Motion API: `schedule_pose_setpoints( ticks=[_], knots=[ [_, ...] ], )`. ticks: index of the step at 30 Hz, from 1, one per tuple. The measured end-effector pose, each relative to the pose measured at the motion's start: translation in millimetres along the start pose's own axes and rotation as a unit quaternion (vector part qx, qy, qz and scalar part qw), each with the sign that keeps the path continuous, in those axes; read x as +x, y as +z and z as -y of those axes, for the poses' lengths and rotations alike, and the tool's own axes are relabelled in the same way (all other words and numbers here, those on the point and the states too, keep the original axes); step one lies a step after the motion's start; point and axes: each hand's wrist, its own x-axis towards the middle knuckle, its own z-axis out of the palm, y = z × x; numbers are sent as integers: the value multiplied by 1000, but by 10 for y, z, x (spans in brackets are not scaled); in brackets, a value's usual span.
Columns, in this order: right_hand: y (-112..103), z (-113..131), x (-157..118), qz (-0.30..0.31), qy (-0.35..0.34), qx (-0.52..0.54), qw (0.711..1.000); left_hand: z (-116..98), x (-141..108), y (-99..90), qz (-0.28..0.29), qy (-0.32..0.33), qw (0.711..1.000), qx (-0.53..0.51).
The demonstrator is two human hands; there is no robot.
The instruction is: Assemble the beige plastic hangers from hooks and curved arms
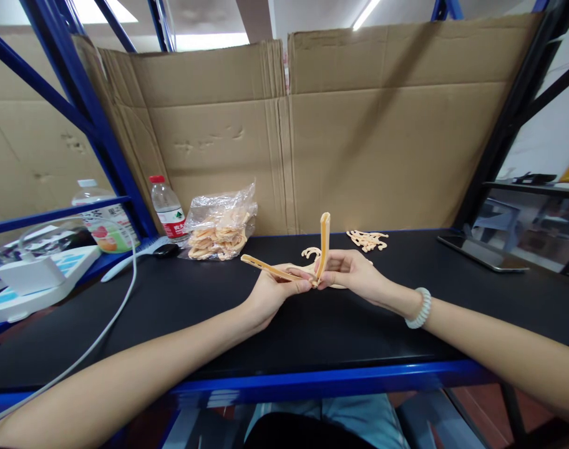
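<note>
Above the middle of the black tabletop my two hands meet. My left hand (277, 294) is closed on a long, peach-coloured plastic hanger arm (262, 266) that points out to the left. A second hanger arm (325, 240) stands nearly upright in the closed fingers of my right hand (352, 272). The inner ends of both arms come together at my fingertips, which hide whether they are joined. Just behind the hands shows a peach hanger hook (310, 252), with more of a peach piece partly hidden by my right hand.
A clear bag (221, 227) of peach plastic pieces stands at the back left, beside a red-capped bottle (168, 212). Several small hooks (366, 240) lie behind my right hand. A tablet-like device (483, 252) is far right. A white cable (120, 305) crosses the left side.
</note>
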Motion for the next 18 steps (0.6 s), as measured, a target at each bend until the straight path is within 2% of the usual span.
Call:
schedule_pose_setpoints(
  ticks=[6, 13, 18],
  knots=[
    [38, 16, -9, -9, -18, 8, 1000, -23, -33, 39, 0, 18, 1000, -11],
    [111, 34, -29, -40, -47, -9, 998, -29, -78, 109, -38, -3, 995, -92],
    [159, -5, -64, -70, -95, -61, 991, -10, -104, 117, -58, -27, 988, -141]
  ],
)
